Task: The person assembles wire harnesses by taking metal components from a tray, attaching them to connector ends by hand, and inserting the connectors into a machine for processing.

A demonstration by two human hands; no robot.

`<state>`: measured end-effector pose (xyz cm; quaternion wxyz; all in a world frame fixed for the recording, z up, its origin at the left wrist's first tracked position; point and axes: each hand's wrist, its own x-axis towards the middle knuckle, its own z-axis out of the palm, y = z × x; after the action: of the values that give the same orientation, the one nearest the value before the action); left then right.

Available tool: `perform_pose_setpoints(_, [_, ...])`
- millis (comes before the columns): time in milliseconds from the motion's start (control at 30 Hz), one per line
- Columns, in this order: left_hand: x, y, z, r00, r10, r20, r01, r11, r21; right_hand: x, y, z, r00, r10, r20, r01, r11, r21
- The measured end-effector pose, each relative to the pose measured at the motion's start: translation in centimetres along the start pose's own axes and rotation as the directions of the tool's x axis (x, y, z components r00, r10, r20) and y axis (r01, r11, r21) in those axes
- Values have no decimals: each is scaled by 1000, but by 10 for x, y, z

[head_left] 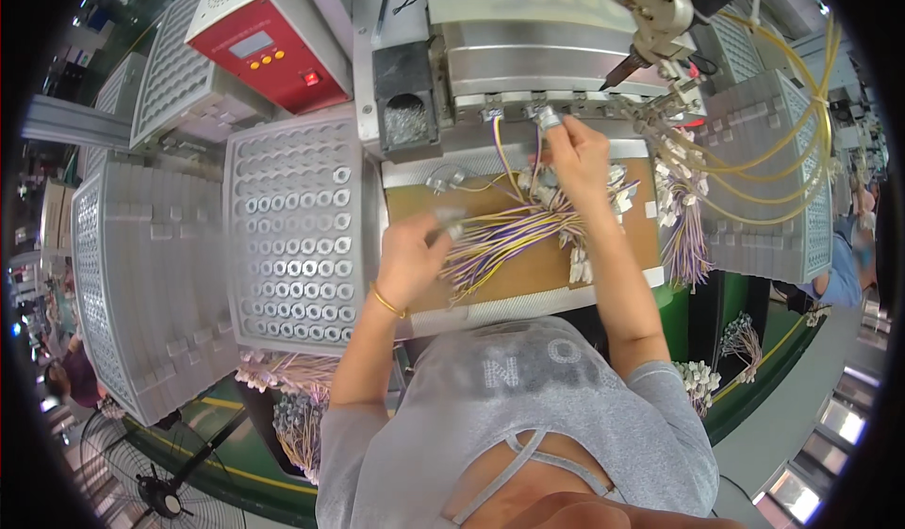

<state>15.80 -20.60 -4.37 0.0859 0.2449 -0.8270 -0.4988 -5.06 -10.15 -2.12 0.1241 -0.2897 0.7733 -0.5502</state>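
Note:
My right hand (577, 157) reaches to the metal fixture rail (589, 107) and pinches a small silvery metal part (547, 117) at its front edge. A wire hangs just below that part. Left of it, another wired piece (493, 114) sits in the rail with yellow and purple wires dropping from it. My left hand (413, 257) is closed, thumb against fingers, on a small silvery metal part (451, 216) smeared by motion. Between my hands, a bundle of yellow and purple wires (514, 237) with white connectors (580, 265) lies on the brown board (424, 199).
A plastic tray (238, 284) of metal ring-like parts stands at left, below a red and white control box (283, 67). A soldering iron tip (622, 69) points down over the fixture. Yellow tubes (754, 166) loop at right. More wired connectors (686, 199) hang beside the board.

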Motion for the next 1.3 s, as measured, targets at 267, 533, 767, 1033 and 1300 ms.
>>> perform_pose_setpoints(267, [-6, 15, -6, 932, 143, -332, -183, 979, -91, -55, -31, 16, 824, -421, 378, 479, 875, -69])
perform_pose_setpoints(533, [20, -45, -42, 772, 96, -629, 38, 980, 196, -53, -23, 6, 847, -153, 510, 165, 986, 21])
perform_pose_setpoints(767, [39, -111, -65, 685, -6, -728, 579, 611, 540, -57, -25, 4, 882, -67, 466, 49, 997, 52])
perform_pose_setpoints(1033, [3, -3, -20, 944, -291, -154, 6, 482, -876, -55, -23, 14, 886, -44, 461, 16, 998, 65])
perform_pose_setpoints(1300, [-3, 23, 17, 996, -64, -64, -24, 495, -868, -60, -28, 11, 895, -8, 446, -140, 944, 298])
